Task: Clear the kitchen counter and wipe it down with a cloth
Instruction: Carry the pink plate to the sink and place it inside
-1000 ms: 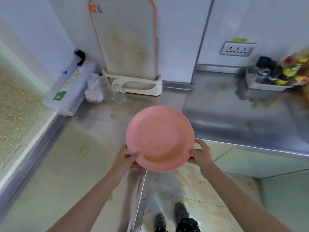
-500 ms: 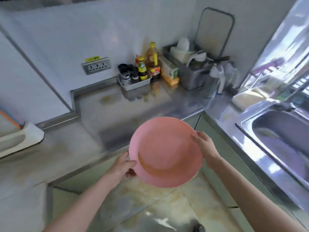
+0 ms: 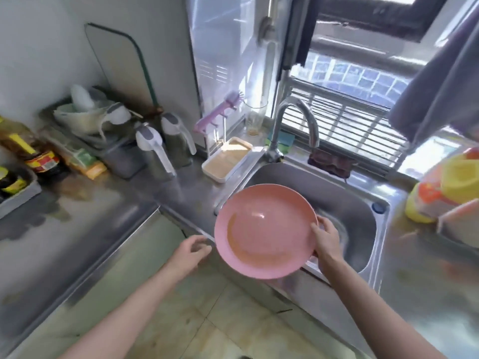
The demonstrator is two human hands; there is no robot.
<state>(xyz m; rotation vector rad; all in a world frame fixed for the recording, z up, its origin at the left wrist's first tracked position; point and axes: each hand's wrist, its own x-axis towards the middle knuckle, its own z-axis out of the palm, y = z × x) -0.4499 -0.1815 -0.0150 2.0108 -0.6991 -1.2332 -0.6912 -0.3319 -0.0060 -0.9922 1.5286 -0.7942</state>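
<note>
Right hand [image 3: 326,238] clamped on the right rim of the pink plate [image 3: 264,229], tilted, above the near-left edge of the steel sink [image 3: 360,203]. Left hand [image 3: 190,252] loose and empty, just beside the plate's left rim. Faucet [image 3: 293,125] behind; stained counter [image 3: 77,211] to the left.

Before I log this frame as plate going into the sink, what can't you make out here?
- Sink floor and drain: head view, hidden behind the pink plate and right hand.
- Right hand's fingers under the plate: hidden by its rim.
- Bottle labels, far left: blurred.
- Yellow container, right: cut by the frame edge.
</note>
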